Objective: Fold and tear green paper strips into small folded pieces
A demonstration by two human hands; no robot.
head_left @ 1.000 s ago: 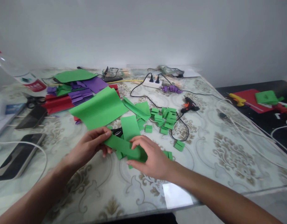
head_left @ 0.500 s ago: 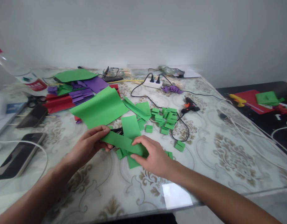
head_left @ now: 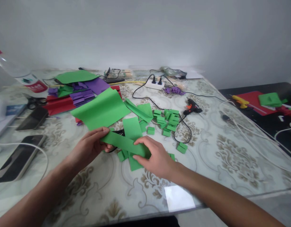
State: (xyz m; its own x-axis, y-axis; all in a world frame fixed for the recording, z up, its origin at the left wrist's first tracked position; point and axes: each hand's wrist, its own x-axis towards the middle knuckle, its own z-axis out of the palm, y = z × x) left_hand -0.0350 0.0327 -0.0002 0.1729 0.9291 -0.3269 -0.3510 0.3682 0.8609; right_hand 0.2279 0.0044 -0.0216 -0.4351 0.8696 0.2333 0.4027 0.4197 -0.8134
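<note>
Both my hands hold one folded green paper strip [head_left: 123, 143] just above the table. My left hand [head_left: 90, 146] pinches its left end between thumb and fingers. My right hand [head_left: 155, 156] grips its right end, fingers curled over it. Under the strip lie small green paper pieces [head_left: 123, 155] and a green rectangle [head_left: 131, 127]. The black handle of a pair of scissors [head_left: 118, 132] peeks out behind the strip. A large curved green sheet [head_left: 100, 110] lies just beyond my left hand.
A heap of small folded green pieces [head_left: 168, 118] sits beside a black and orange glue gun [head_left: 192, 106] with its cord. Purple and red papers [head_left: 81, 93] are at the back left, phones [head_left: 20, 156] at the left, a power strip [head_left: 155, 83] at the back.
Both hands lifted the green strip slightly up and away, and the right hand shifted its fingers along the strip's right end. A green piece beneath it now shows more.
</note>
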